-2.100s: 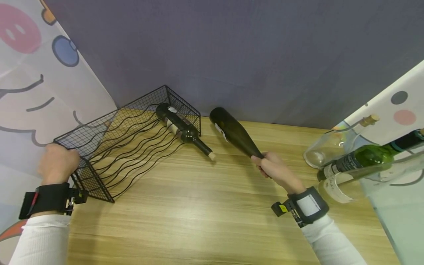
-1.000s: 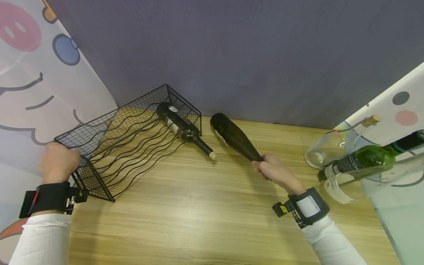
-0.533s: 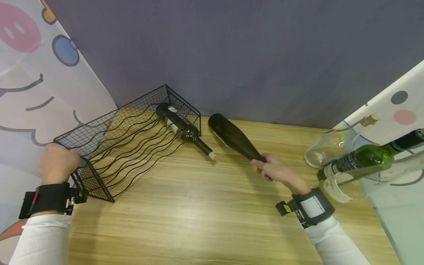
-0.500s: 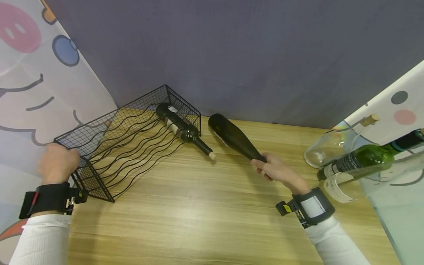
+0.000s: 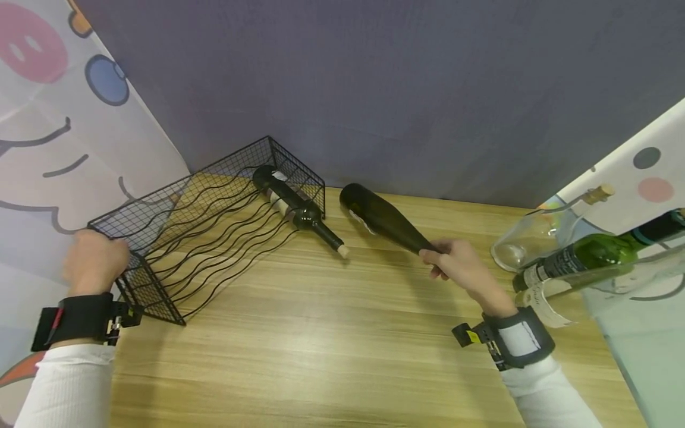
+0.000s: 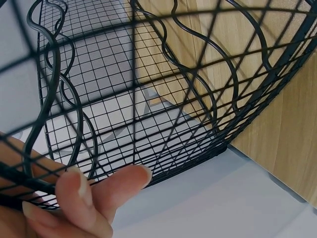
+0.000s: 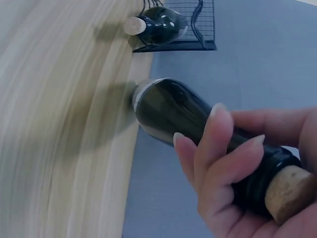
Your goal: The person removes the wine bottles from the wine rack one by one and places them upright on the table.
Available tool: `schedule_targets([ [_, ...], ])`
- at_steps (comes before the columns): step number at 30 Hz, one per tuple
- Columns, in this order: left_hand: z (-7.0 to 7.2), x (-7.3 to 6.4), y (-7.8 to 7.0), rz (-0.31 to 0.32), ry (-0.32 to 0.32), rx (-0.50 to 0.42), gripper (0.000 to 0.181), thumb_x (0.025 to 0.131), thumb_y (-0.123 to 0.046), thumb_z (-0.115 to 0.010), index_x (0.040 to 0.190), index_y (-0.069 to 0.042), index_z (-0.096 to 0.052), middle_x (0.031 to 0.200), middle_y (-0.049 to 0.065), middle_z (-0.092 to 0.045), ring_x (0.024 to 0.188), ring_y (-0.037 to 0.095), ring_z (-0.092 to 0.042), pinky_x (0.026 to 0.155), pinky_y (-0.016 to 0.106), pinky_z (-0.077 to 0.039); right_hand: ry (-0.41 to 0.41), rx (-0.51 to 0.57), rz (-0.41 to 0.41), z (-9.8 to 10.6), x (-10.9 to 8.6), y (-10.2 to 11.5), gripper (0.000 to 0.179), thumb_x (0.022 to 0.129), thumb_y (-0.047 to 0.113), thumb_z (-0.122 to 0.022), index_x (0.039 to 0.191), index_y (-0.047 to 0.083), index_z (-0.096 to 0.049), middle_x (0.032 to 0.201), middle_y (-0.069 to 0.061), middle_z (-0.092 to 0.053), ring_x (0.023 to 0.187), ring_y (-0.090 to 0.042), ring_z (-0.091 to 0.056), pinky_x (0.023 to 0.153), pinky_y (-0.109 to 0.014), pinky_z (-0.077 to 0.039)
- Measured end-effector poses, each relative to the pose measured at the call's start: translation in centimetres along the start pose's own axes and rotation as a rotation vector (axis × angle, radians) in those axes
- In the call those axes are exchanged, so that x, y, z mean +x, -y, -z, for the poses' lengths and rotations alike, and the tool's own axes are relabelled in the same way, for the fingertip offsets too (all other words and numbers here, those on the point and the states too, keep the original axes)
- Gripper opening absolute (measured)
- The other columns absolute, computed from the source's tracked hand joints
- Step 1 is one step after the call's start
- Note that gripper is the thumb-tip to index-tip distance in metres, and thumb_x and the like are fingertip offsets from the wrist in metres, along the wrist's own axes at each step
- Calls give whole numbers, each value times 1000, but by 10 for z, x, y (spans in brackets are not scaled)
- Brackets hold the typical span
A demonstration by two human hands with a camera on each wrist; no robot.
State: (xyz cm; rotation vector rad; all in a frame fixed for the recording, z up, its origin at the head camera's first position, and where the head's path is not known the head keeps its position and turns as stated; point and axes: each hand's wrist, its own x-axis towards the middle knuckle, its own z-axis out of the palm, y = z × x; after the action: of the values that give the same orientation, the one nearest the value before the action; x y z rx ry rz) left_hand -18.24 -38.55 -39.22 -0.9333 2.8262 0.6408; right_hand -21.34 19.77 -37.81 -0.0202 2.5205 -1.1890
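Observation:
My left hand [image 5: 95, 261] grips the near left corner of a black wire wine rack [image 5: 152, 285]; in the left wrist view its fingers [image 6: 121, 186] curl round the wire edge. One dark corked wine bottle [image 5: 289, 199] lies in the rack's far end, neck pointing toward the table's middle. My right hand [image 5: 455, 264] holds a second dark wine bottle [image 5: 382, 217] by the neck, its base toward the back wall. In the right wrist view the fingers wrap the neck of that bottle [image 7: 173, 106], and its cork [image 7: 290, 193] shows beside the palm.
At the right stand or lean a clear corked bottle [image 5: 527, 241], a green wine bottle [image 5: 599, 252] and a clear bottle with a white label [image 5: 551, 303]. A grey wall [image 5: 374, 95] rises behind the wooden table [image 5: 299, 351].
The right hand has shifted slightly right with the bottle, whose base dropped a little and whose white label shows more again. The left hand and rack stay as they were.

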Motion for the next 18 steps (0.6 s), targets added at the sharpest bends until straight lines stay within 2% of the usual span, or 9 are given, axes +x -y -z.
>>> schedule_targets([
  [3,0,0,0,8,8,2,61,95,-21,-33,127,30,-29,107,45,-45,93,58,-51,63,54,-44,-37,32,-7,7,-4,2,46,98,26,-58,132,-4,-54,104,-14,-69,73,-7,-67,68,-25,-51],
  [7,0,0,0,9,11,7,61,95,-22,-33,128,30,-30,110,47,-44,97,60,-50,67,57,-44,-84,185,23,17,-9,3,51,97,18,-58,140,-7,-47,124,-23,-63,75,-2,-70,74,-22,-56],
  [10,0,0,0,5,11,8,61,95,-22,-33,128,30,-29,111,47,-44,98,61,-50,68,57,-44,-123,315,63,24,-12,2,51,97,14,-59,141,-9,-45,122,-16,-62,78,-3,-71,78,-21,-57],
  [12,0,0,0,9,15,8,62,95,-22,-33,128,30,-28,112,48,-44,99,61,-50,69,58,-44,-152,426,95,26,-12,1,50,96,13,-61,139,-9,-47,111,-7,-66,77,-5,-72,77,-21,-57],
  [15,0,0,-1,17,19,5,62,95,-22,-32,129,30,-27,113,48,-43,100,62,-49,69,59,-44,-191,677,172,26,-11,-4,34,94,9,-64,125,-5,-60,98,-1,-70,77,-10,-73,77,-22,-57],
  [17,1,0,-1,20,20,5,64,95,-22,-32,131,30,-25,115,50,-42,102,63,-48,71,60,-44,-215,863,220,24,-9,-6,8,93,7,-65,98,1,-68,99,-2,-70,77,-13,-74,77,-23,-57],
  [18,0,0,-1,22,18,4,63,95,-22,-32,131,30,-26,115,49,-42,102,62,-48,71,59,-44,-234,944,232,23,-8,-7,9,92,6,-66,83,7,-65,99,-3,-70,76,-13,-73,76,-22,-57],
])
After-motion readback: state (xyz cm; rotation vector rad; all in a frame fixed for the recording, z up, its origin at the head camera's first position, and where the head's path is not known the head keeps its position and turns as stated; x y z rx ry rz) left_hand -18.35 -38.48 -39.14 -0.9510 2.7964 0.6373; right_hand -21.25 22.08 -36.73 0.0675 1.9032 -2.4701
